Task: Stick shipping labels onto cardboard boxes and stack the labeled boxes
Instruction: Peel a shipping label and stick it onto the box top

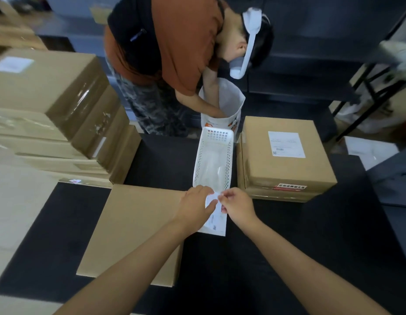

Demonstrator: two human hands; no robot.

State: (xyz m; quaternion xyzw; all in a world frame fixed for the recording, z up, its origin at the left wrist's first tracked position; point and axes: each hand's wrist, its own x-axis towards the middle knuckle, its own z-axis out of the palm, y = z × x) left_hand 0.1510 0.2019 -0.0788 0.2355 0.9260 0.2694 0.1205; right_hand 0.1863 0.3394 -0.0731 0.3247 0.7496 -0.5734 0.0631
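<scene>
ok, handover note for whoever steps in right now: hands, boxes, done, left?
Left hand holds the label sheet; right hand pinches its top edge, apparently peeling.
Unlabeled box lies under the left hand. White basket sits behind it.
Done: labeled box on the right stack; left stack top box labeled too.
Left: stick label on the near box, stack it.

a black table top fills the lower frame. dark shelving runs across the upper right, with a black metal rack frame at the right edge.
</scene>
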